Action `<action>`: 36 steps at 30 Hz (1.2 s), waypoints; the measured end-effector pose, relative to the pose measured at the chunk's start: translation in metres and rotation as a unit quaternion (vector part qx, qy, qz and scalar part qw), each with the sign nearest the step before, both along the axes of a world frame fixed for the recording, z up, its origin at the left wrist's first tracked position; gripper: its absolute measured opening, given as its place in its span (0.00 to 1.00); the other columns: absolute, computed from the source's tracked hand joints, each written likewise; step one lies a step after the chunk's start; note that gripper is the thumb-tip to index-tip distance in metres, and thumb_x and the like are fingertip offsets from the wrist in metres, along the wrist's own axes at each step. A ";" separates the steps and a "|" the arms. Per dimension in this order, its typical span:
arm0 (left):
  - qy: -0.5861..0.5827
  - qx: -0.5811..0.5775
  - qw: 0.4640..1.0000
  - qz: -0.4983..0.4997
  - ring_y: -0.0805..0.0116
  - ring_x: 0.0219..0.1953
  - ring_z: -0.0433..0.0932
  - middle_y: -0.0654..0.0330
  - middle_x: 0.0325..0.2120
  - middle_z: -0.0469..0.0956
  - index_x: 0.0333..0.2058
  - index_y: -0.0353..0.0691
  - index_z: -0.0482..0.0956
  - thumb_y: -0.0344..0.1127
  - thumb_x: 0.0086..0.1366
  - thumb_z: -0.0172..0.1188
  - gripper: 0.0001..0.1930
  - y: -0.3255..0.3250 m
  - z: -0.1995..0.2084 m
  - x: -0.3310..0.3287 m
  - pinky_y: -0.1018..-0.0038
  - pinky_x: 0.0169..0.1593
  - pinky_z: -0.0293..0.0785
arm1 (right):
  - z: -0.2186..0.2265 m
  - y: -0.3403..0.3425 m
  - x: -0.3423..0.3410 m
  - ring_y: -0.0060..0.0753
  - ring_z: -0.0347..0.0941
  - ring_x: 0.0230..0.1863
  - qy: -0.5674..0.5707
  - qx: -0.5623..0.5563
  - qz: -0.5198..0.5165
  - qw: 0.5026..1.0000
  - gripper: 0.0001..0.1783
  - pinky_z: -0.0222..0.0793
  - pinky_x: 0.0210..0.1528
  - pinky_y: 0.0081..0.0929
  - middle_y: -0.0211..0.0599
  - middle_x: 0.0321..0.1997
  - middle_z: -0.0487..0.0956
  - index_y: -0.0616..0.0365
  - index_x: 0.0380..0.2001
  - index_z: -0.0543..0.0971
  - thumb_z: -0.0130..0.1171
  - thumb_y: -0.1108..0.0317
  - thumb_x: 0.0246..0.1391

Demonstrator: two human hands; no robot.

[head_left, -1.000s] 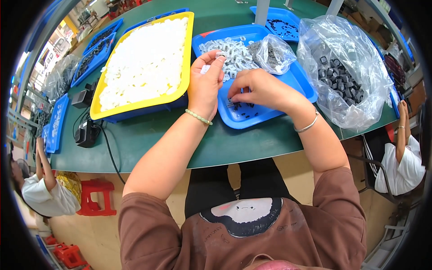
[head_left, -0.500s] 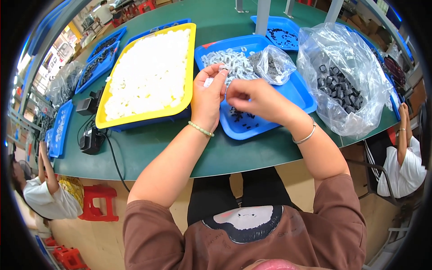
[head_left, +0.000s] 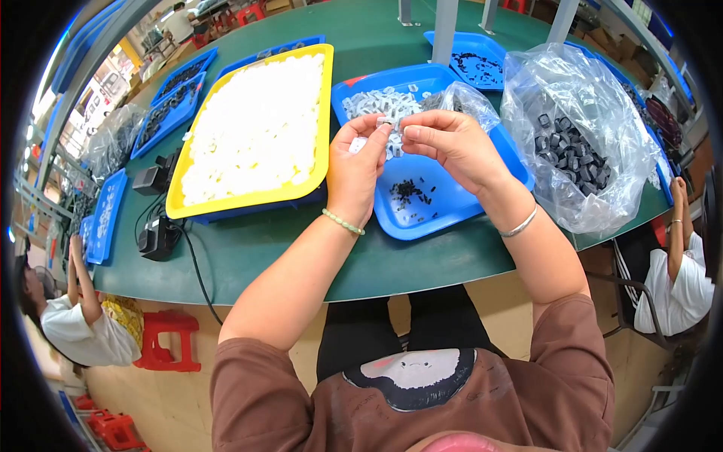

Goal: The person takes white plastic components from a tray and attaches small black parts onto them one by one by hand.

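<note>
Over the blue tray [head_left: 493,188], my left hand [head_left: 352,181] pinches a small whitish plastic piece [head_left: 387,120] between thumb and forefinger. A second white piece [head_left: 358,145] sits in that hand's curled fingers. My right hand [head_left: 461,147] is right beside the pinched piece, thumb and forefinger pressed together; what they hold, if anything, is too small to make out. Under the hands, the tray carries a heap of translucent whitish pieces [head_left: 367,104], a loose cluster of tiny black parts [head_left: 407,191] and a clear bag [head_left: 482,105] with dark grey contents, partly hidden by my right hand.
Left of the blue tray stands a yellow tray [head_left: 328,105] heaped with white pieces. At right lies a big clear bag [head_left: 602,83] of black caps [head_left: 574,157]. Black adapters [head_left: 157,238] with a cable sit at left. Grey posts [head_left: 444,34] rise behind. Co-workers sit on both sides.
My right hand has risen from above the tiny black parts to the piece in my left hand. The black parts are now uncovered. The whole view has shifted slightly.
</note>
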State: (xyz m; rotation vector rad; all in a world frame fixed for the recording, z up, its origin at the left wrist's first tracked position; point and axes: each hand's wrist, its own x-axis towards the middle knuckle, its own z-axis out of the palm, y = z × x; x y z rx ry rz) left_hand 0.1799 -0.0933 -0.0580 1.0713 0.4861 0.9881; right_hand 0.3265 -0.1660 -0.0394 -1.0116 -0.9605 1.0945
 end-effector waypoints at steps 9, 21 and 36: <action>-0.001 0.003 1.000 -0.011 0.87 0.21 0.65 0.71 0.27 0.73 0.37 0.40 0.76 0.30 0.60 0.63 0.08 -0.001 -0.003 -0.001 0.88 0.22 0.56 | -0.005 0.006 -0.005 0.23 0.75 0.38 -0.107 0.073 -0.119 0.984 0.10 0.72 0.42 0.19 0.36 0.36 0.80 0.65 0.36 0.77 0.64 0.74 0.50; 0.035 0.020 0.998 -0.045 0.86 0.19 0.64 0.72 0.20 0.71 0.39 0.39 0.79 0.35 0.62 0.62 0.09 -0.002 -0.001 -0.004 0.87 0.22 0.56 | 0.000 0.002 -0.002 0.20 0.75 0.34 -0.195 0.076 -0.160 0.965 0.08 0.72 0.38 0.19 0.33 0.31 0.80 0.62 0.32 0.79 0.66 0.72 0.48; 0.035 -0.001 0.999 -0.026 0.87 0.20 0.64 0.73 0.20 0.70 0.39 0.38 0.79 0.34 0.61 0.63 0.09 -0.001 0.000 -0.001 0.88 0.22 0.57 | 0.000 0.004 -0.001 0.25 0.76 0.36 -0.021 0.001 -0.074 0.997 0.11 0.73 0.42 0.21 0.36 0.34 0.78 0.66 0.36 0.76 0.62 0.70 0.52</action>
